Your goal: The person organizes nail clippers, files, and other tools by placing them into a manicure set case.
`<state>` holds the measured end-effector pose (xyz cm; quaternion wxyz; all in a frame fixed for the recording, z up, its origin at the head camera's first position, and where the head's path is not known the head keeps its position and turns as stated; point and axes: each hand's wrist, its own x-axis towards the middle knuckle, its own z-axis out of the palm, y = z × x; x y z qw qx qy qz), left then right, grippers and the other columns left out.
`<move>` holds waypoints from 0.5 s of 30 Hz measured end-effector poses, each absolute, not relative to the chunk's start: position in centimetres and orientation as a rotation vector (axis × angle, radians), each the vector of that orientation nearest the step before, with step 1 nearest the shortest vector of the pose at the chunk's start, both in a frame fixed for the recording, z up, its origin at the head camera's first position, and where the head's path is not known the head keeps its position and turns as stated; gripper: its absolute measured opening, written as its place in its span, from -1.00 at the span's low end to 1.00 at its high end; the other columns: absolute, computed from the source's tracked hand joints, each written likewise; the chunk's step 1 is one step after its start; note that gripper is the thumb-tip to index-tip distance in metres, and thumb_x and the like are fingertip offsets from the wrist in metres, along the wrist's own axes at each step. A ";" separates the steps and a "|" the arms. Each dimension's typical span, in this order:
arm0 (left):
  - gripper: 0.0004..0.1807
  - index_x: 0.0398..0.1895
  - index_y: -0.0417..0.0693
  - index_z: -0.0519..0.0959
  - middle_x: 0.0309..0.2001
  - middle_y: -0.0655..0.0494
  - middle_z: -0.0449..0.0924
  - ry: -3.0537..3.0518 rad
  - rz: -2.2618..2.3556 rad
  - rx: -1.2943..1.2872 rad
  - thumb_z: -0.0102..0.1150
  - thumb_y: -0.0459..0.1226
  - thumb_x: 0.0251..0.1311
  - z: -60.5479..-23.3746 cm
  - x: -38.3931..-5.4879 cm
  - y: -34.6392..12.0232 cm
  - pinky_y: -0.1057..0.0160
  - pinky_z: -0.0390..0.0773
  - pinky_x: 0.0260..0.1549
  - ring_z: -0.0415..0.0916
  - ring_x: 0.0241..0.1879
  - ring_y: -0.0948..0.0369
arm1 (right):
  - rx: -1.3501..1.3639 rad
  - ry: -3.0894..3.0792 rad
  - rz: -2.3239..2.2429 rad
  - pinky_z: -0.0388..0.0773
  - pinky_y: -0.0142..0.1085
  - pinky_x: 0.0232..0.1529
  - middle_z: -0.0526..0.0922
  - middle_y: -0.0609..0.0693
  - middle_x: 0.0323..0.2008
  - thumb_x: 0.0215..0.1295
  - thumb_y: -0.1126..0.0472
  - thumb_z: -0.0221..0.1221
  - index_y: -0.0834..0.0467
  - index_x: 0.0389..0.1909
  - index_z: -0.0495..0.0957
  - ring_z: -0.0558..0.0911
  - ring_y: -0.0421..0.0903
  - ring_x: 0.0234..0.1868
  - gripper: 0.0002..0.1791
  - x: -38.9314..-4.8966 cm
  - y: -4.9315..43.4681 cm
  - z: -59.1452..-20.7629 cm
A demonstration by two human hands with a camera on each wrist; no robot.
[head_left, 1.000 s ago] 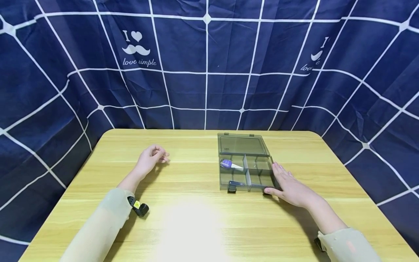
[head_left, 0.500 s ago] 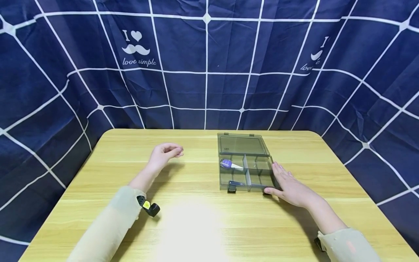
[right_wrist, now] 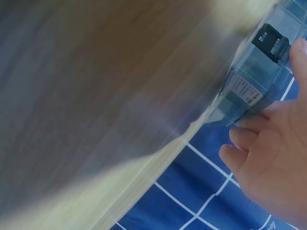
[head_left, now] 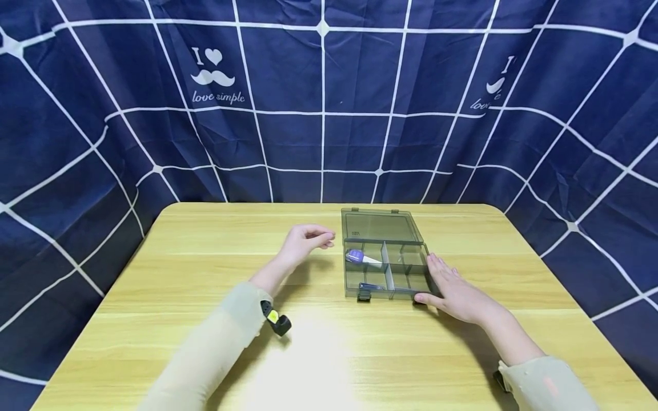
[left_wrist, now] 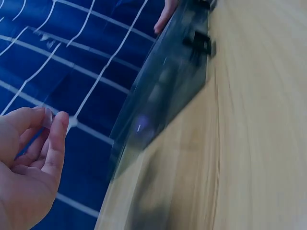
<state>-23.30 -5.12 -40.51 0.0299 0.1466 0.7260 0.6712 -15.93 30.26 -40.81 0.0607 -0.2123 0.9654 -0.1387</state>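
Note:
My left hand hovers just left of the box, thumb and fingertips together. In the left wrist view they pinch a small, pale, translucent piece, too small to name. A smoky clear plastic compartment box lies with its hinged lid folded back. My right hand rests against its right side, fingers extended along the wall and thumb at the front corner by a black latch. Inside the back left compartment lies a purple item with a white tip; a small dark blue item lies in the front left one.
The box stands right of centre on a light wooden table. Behind and beside the table hangs a dark blue cloth with white grid lines. A white label shows on the box's side in the right wrist view.
My left hand has moved right across the table, from well left of the box to beside its left edge. My right hand and the box have stayed in place.

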 end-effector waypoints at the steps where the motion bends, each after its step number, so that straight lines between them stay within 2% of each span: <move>1: -0.77 -0.12 -0.36 0.62 -0.18 -0.31 0.63 2.232 2.059 0.466 0.21 -0.38 0.21 -40.5 -23.4 -4.4 0.23 0.61 -0.15 0.65 -0.28 0.09 | -0.648 2.922 -0.421 -0.09 0.23 0.32 -0.17 0.39 0.44 0.28 -0.31 0.04 0.42 0.44 -0.18 -0.10 0.31 0.43 0.09 -16.0 30.3 -40.8; 7: -0.78 -0.15 -0.34 0.63 -0.22 -0.33 0.62 2.194 2.006 0.587 0.23 -0.36 0.20 -40.3 -23.5 -0.4 0.17 0.60 -0.14 0.58 -0.19 -0.20 | -0.658 2.928 -0.425 -0.08 0.25 0.31 -0.16 0.41 0.43 0.28 -0.31 0.04 0.44 0.43 -0.18 -0.10 0.33 0.42 0.10 -15.9 30.4 -40.9; 13: -0.81 -0.20 -0.34 0.66 -0.26 -0.29 0.65 2.193 1.977 0.670 0.25 -0.36 0.19 -40.5 -23.5 3.2 0.01 0.59 -0.13 0.60 -0.22 -0.21 | -0.656 2.928 -0.435 -0.08 0.25 0.31 -0.16 0.41 0.43 0.29 -0.28 0.06 0.44 0.43 -0.17 -0.09 0.32 0.42 0.08 -15.9 30.3 -40.7; 15: -0.81 -0.22 -0.34 0.67 -0.28 -0.23 0.67 2.200 1.972 0.680 0.25 -0.36 0.19 -40.6 -23.5 4.3 0.03 0.60 -0.16 0.62 -0.24 -0.16 | -0.662 2.926 -0.438 -0.07 0.26 0.30 -0.15 0.42 0.42 0.29 -0.28 0.06 0.44 0.43 -0.17 -0.08 0.33 0.42 0.08 -15.9 30.3 -40.7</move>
